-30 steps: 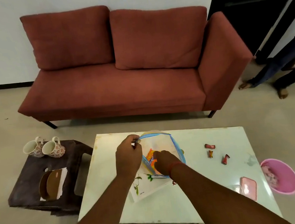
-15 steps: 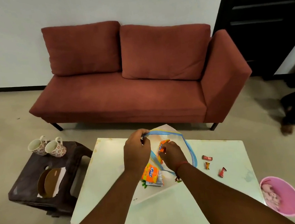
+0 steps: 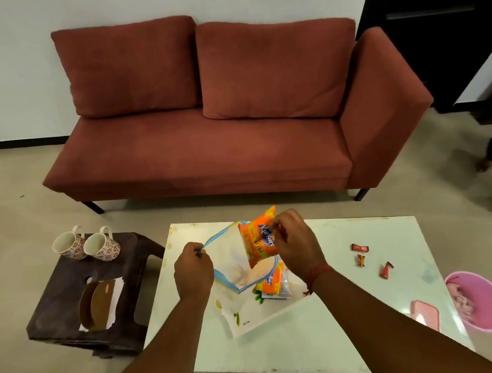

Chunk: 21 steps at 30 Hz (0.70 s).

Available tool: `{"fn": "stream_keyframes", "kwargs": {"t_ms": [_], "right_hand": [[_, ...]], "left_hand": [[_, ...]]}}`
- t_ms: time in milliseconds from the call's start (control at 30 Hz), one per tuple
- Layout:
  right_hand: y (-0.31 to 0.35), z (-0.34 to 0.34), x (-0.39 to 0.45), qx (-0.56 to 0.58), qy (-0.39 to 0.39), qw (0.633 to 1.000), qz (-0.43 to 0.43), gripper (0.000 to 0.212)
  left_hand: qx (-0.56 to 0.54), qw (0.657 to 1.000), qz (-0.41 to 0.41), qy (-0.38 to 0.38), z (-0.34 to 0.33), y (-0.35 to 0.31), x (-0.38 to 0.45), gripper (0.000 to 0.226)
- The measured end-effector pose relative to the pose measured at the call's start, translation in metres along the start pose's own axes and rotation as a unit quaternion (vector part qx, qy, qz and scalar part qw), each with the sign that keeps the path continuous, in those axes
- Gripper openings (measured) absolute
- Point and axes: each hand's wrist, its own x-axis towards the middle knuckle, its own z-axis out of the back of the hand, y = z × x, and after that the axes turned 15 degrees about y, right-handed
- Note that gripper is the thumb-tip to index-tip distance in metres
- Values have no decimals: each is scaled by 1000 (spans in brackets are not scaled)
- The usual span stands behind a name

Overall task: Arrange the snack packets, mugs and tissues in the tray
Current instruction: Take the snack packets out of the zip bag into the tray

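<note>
Head view looks down on a white desk [image 3: 360, 311] where both hands work over a clear zip bag [image 3: 238, 267] with a blue seal strip. At about 9 o'clock of the bag, the left hand [image 3: 193, 272] has its grip pinched narrow on the bag's blue rim, holding the mouth up. At 3 o'clock, the right hand [image 3: 295, 242] has its grip closed on an orange snack packet [image 3: 258, 238], which it holds upright by the right edge, the packet's lower end at the bag's mouth. A second orange packet [image 3: 274, 284] lies flat just below, at 5 o'clock of the bag, resting on a white tray [image 3: 253, 317] printed with green leaves; the tray sits tilted on the desk under the bag. Out at 3 o'clock on the desk lie three small red wrappers [image 3: 359, 247], well apart from the tray, and a pink rectangular object [image 3: 425, 314] sits near the right edge. A pink bucket [image 3: 485, 306] stands on the floor beside the desk. At 9 o'clock, a dark stool [image 3: 67, 298] carries two floral mugs [image 3: 87, 245] lying on their sides, touching, and a stack of tissues [image 3: 116, 296] with a brown holder [image 3: 98, 304] on top. A red sofa [image 3: 216, 128] stands at 12 o'clock.
</note>
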Motion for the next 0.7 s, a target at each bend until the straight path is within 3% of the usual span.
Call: {"fn": "stream_keyframes", "kwargs": {"t_ms": [200,300,367,500,700], "right_hand": [[-24,-39,6,129,-162,961,-183,17],[-42,-70,2,114,-160,944,-264,15],[-55,-96,-1,65,-90,951,-289,17],[-79,-151,-8,-17,124,945,-301,30],[-103,-196,-3,-85,317,903,-276,18]], "left_hand": [[26,999,43,-4,42,57,30,10],[53,997,53,1,60,84,43,14],[46,998,48,1,70,94,49,15],[70,997,13,1,86,110,57,16],[108,994,-26,-1,97,127,63,17]]}}
